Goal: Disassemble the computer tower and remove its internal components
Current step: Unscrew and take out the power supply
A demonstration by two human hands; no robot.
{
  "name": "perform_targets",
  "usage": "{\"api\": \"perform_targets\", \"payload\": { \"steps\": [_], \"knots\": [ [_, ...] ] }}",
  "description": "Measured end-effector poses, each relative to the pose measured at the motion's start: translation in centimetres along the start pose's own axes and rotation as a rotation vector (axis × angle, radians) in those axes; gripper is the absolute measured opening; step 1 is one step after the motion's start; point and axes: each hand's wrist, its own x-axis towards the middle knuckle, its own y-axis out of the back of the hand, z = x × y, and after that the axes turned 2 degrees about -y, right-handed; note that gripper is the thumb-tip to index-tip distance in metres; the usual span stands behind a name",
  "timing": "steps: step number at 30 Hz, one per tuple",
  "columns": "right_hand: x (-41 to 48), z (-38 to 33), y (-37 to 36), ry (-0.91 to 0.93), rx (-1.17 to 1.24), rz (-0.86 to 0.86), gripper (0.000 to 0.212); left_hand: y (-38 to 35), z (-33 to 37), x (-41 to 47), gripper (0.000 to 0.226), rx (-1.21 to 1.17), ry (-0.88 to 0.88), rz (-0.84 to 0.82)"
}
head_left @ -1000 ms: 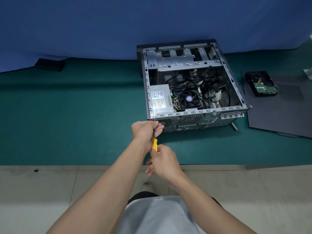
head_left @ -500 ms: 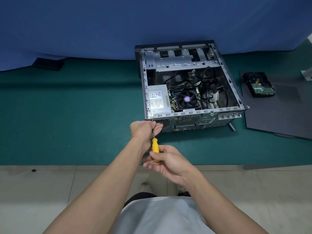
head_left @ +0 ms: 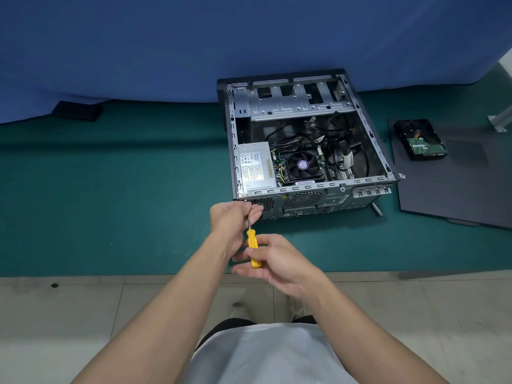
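Note:
An open computer tower (head_left: 371, 151) lies on its side on the green mat, showing a grey power supply (head_left: 256, 166), a black CPU fan (head_left: 302, 164), cables and a bare drive cage (head_left: 293, 102). A yellow-handled screwdriver (head_left: 253, 246) points at a screw (head_left: 245, 201) on the case's near left rear corner. My left hand (head_left: 231, 220) pinches the screwdriver's metal shaft close to the tip. My right hand (head_left: 277, 259) holds the yellow handle between thumb and loosely spread fingers.
A hard drive (head_left: 419, 139) rests on the removed dark side panel (head_left: 454, 189) to the right of the case. A small black object (head_left: 77, 110) sits at the far left by the blue backdrop. Tiled floor (head_left: 83, 314) borders the green mat (head_left: 110, 189) in front.
My right hand has loosened from a full fist to an open-fingered hold on the handle, turning it. The screwdriver has drawn back slightly from the case. The left hand stays put.

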Motion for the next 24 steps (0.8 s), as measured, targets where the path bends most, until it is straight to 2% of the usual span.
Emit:
{"api": "perform_targets", "payload": {
  "steps": [4,6,8,11,13,16,18,20,22,24],
  "knots": [
    [0.4,1.0,-1.4,0.100,-0.359,0.277,0.014,-0.1,0.0,0.1,0.014,0.179,-0.076,0.113],
    [0.7,1.4,-1.5,0.124,-0.438,0.351,0.016,-0.2,0.0,0.3,0.016,0.222,-0.094,0.142],
    [0.7,1.4,-1.3,0.114,-0.307,0.293,0.014,-0.1,0.0,0.4,0.014,0.169,-0.080,0.107],
    [0.3,0.7,-0.6,0.011,0.020,0.039,0.010,0.1,0.0,0.1,0.012,0.060,-0.044,0.021],
    [0.1,0.6,-0.3,-0.020,0.082,-0.026,0.014,0.3,-0.1,0.0,0.012,0.000,-0.020,-0.016],
    [0.2,1.0,-0.6,0.050,-0.133,0.165,0.015,0.4,-0.2,-0.1,0.012,0.005,-0.020,-0.013],
    [0.3,1.4,-0.9,0.101,-0.307,0.310,0.016,0.3,-0.3,-0.1,0.017,0.089,-0.062,0.043],
    [0.4,1.6,-0.9,0.138,-0.418,0.380,0.018,0.1,-0.4,0.0,0.018,0.156,-0.101,0.100],
    [0.4,1.6,-0.7,0.136,-0.385,0.372,0.018,-0.1,-0.4,0.0,0.016,0.172,-0.106,0.122],
    [0.3,1.2,-0.3,0.084,-0.164,0.255,0.018,-0.3,-0.3,0.1,0.014,0.109,-0.074,0.088]
  ]
}}
